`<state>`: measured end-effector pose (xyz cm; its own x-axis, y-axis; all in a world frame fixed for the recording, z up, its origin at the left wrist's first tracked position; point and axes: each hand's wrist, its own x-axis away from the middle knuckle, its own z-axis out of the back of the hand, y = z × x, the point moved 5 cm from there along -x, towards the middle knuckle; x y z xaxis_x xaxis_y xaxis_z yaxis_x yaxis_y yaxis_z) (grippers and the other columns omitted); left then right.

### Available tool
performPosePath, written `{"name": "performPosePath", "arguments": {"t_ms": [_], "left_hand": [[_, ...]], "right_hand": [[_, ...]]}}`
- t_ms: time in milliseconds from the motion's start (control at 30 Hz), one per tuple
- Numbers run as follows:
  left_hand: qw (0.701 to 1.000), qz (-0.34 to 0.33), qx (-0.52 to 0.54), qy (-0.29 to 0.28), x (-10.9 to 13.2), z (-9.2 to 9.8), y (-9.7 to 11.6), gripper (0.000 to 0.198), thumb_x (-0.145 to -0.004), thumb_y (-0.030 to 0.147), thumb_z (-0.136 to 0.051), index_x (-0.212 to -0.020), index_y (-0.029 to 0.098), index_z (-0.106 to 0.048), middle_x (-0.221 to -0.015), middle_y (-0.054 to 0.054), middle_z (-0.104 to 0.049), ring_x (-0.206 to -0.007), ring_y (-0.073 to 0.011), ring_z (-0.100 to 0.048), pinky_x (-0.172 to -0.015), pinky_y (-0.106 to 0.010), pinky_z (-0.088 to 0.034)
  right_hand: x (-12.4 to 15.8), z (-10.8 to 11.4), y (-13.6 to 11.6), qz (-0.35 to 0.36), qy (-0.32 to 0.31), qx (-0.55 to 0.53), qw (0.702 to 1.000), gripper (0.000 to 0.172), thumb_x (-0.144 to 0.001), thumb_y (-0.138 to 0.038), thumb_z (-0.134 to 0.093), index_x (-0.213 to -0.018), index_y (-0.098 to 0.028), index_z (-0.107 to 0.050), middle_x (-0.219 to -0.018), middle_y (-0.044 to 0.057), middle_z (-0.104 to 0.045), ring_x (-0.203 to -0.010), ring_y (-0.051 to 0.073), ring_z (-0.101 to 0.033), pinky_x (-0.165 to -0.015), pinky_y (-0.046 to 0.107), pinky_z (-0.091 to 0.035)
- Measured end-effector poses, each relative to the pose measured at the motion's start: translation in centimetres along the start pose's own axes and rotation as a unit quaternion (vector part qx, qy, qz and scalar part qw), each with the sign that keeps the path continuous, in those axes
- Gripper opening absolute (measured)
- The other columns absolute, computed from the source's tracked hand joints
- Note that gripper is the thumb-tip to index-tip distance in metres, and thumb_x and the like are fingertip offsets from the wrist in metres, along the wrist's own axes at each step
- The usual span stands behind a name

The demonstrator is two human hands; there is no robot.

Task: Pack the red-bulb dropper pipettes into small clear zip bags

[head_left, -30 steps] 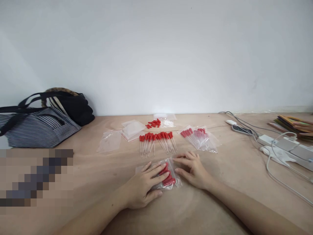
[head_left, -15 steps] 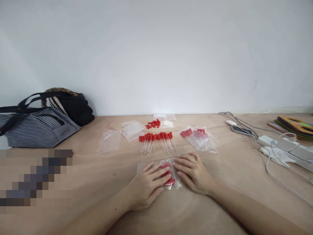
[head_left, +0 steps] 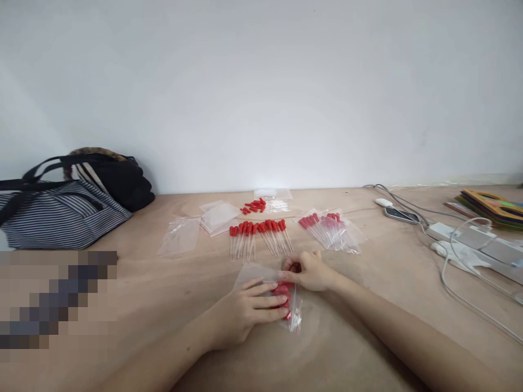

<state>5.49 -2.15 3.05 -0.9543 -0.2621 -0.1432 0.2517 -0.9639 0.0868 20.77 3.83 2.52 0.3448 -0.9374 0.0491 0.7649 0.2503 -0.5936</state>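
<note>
Bag (head_left: 293,311) of red bulbs (head_left: 281,291) lies at six o'clock on our table (head_left: 183,294), under our left hand (head_left: 245,311). Since a moment ago it has turned slightly clockwise, and our right hand (head_left: 312,271), flat beside it then, now bends over its one o'clock corner. We judge that the work is at the bag's edge. Our right thumb and forefinger look closed, pinching the plastic; our left hand is spread palm down, fingers over the bulbs. Loose droppers (head_left: 261,227) lie towards twelve o'clock, filled bags (head_left: 339,237) between one and two.
</note>
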Motion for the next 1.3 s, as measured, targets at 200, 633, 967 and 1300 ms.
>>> {"name": "performPosePath", "arguments": {"t_ms": [200,633,967,1300], "left_hand": [[0.992,-0.055,-0.028,0.107,0.1,0.5,0.9,0.035,-0.089,0.014,-0.032,-0.119,0.023,-0.047,-0.122,0.002,-0.053,-0.117,-0.0172,-0.043,-0.101,-0.034,-0.029],[0.970,0.023,-0.006,0.242,-2.9,0.6,-0.2,0.019,-0.082,0.016,-0.049,-0.097,0.019,-0.060,-0.101,-0.005,-0.063,-0.100,-0.0192,-0.052,-0.089,-0.039,-0.041],[0.969,0.072,0.038,0.232,-7.5,-0.9,-1.9,0.015,-0.078,0.016,-0.053,-0.088,0.016,-0.063,-0.094,-0.006,-0.063,-0.092,-0.0208,-0.054,-0.084,-0.038,-0.043],[0.961,0.120,-0.104,0.228,-7.9,-0.6,-3.5,0.015,-0.078,0.022,-0.060,-0.089,0.013,-0.056,-0.087,-0.006,-0.061,-0.081,-0.0173,-0.054,-0.071,-0.028,-0.047]], "right_hand": [[0.5,-1.0,-1.4,0.046,0.021,-0.021,0.999,0.014,-0.077,-0.023,-0.052,-0.064,-0.019,-0.056,-0.067,-0.002,-0.062,-0.070,0.015,-0.054,-0.081,0.040,-0.025],[1.0,2.5,7.9,-0.023,0.337,-0.192,0.921,0.033,-0.075,-0.049,-0.045,-0.060,-0.019,-0.049,-0.053,0.000,-0.053,-0.052,0.014,-0.048,-0.052,0.027,-0.036],[2.7,3.5,11.5,-0.104,0.398,-0.180,0.894,0.038,-0.072,-0.054,-0.045,-0.061,-0.019,-0.053,-0.054,0.003,-0.058,-0.049,0.016,-0.051,-0.049,0.027,-0.036],[4.2,4.7,7.3,0.041,0.349,0.038,0.936,0.035,-0.072,-0.048,-0.053,-0.087,-0.018,-0.060,-0.078,0.006,-0.062,-0.072,0.019,-0.054,-0.066,0.031,-0.037]]}}
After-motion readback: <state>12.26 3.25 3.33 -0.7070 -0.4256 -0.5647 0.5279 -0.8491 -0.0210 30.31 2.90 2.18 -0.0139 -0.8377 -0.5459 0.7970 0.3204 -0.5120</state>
